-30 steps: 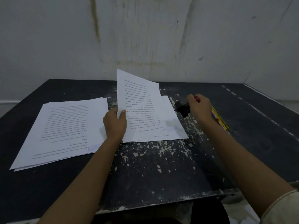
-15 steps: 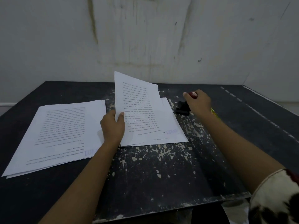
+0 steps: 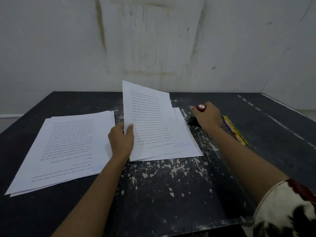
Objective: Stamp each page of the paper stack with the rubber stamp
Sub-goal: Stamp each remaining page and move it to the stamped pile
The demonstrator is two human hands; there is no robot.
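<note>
Head view: nearest lies a black table (image 3: 162,194), its paint chipped into pale flecks. On it the left hand (image 3: 120,141) pinches one sheet (image 3: 147,113), lifted by its edge off the right paper stack (image 3: 191,147). A second stack (image 3: 68,147) lies to the left. Each stack shows a blue stamp mark (image 3: 98,168), upside down and too blurred to read, as is the print. Just right of the stacks, the right hand (image 3: 207,117) grips the rubber stamp (image 3: 201,108), red top showing, near a yellow-green pencil (image 3: 235,130). Behind rises a stained white wall (image 3: 153,40).
</note>
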